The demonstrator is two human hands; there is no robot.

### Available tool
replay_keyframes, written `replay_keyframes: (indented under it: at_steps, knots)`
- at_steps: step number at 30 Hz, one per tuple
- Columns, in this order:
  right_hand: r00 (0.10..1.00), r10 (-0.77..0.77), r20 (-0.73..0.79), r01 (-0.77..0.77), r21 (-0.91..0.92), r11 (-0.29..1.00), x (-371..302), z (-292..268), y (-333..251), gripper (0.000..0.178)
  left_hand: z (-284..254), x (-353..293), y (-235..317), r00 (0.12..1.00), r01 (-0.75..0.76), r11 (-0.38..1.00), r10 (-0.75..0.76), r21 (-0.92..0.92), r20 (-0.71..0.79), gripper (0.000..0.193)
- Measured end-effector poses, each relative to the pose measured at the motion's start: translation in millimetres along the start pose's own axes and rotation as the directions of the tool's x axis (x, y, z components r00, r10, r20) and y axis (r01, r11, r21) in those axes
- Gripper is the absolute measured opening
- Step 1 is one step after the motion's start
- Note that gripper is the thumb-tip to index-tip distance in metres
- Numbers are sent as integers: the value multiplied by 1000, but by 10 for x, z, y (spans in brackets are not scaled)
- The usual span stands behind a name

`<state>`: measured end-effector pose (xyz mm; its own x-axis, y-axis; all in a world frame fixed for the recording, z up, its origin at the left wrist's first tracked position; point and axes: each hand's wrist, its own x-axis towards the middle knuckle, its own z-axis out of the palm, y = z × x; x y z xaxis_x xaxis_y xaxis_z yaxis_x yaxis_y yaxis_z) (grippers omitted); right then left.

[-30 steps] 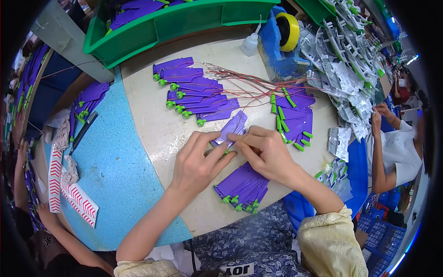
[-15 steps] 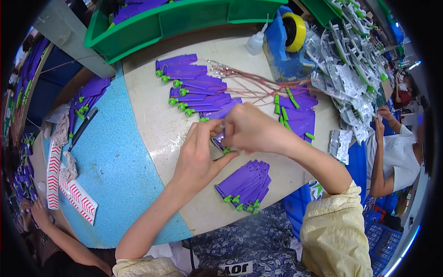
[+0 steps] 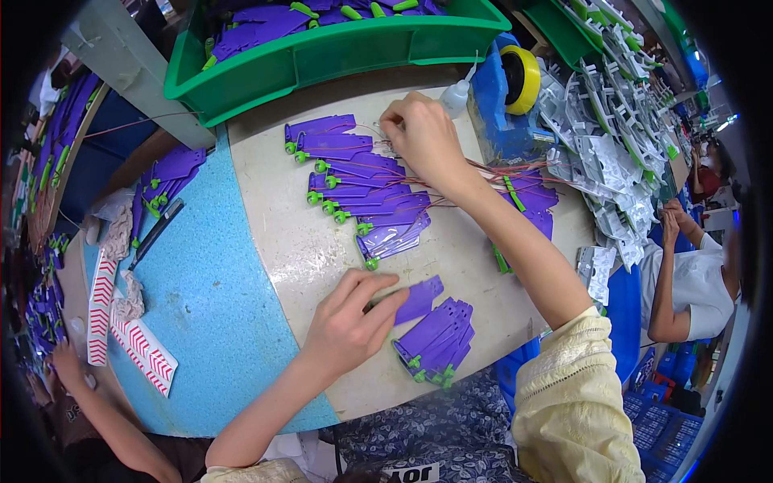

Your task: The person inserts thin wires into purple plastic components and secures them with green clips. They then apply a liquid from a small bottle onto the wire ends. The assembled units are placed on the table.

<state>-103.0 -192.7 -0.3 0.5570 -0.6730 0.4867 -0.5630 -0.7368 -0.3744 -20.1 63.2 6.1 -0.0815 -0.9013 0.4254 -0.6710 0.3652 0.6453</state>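
My left hand is closed round one end of a purple plastic piece, with fingers hiding its grip end. Just to its right, more purple pieces with green ends lie fanned in a pile. Farther off, my right hand reaches over a bundle of thin red wires. Its fingers are curled together at the wire ends, and what they pinch is hidden. Beside it runs a slanting row of overlapping purple pieces with green knobs. A shiny purple piece lies at the row's near end.
A green bin of purple and green parts stands at the back. Right of it are a white squeeze bottle, a yellow tape roll on a blue dispenser and heaped grey parts. A black pen-like tool lies left. Other people work on both sides.
My hands have come apart. The right went away from me to the wires; the left came nearer and holds a purple piece by the near pile. A shiny piece now shows at the row's near end.
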Motion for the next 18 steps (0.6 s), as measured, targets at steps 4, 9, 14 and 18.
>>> replay_keyframes:
  at_steps: [4,9,14,18]
  knots:
    - [998,-15,53,13,27,1000,61,-177,70,9,53,98,-40,999,-30,996,31,79,-14,31]
    - [868,-344,-357,412,135,901,-214,-1462,-994,14,-88,7,88,997,75,945,-70,317,-28,36]
    - [906,25,422,-155,276,949,-1107,-1228,-882,11,121,129,37,984,160,985,-165,-72,-72,56]
    - [894,32,447,-210,354,911,-1242,-968,-737,8,173,139,-12,984,164,962,-175,-220,-33,69]
